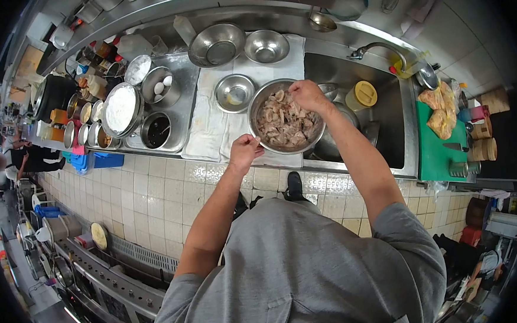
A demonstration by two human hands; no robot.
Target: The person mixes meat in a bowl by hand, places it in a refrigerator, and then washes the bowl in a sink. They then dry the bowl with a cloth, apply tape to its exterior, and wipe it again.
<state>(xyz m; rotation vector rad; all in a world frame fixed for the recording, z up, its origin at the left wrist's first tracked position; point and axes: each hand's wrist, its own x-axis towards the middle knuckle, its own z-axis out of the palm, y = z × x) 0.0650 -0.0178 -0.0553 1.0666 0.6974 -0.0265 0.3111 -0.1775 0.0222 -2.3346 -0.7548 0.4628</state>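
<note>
A steel mixing bowl [252, 117] full of cut raw meat pieces [285, 121] sits at the sink's left edge, partly over white cloths [203, 132]. My left hand [247, 151] pinches the bowl's near left rim between thumb and fingers. Over the bowl's far right side, my right hand [309, 96] has its fingers drawn together and pointing down at the meat. Whatever it may hold is hidden. Just beyond the left rim stands a smaller steel bowl [235, 93] with a little yellowish residue inside.
Two steel bowls [216, 45] stand at the back. Leftward are a pot with eggs [160, 87], a dark sauce pot [156, 130] and a bowl of white powder [120, 108]. The sink [387, 136] holds a yellow-lidded container [362, 96]. A knife [454, 147] lies on the green board [433, 159].
</note>
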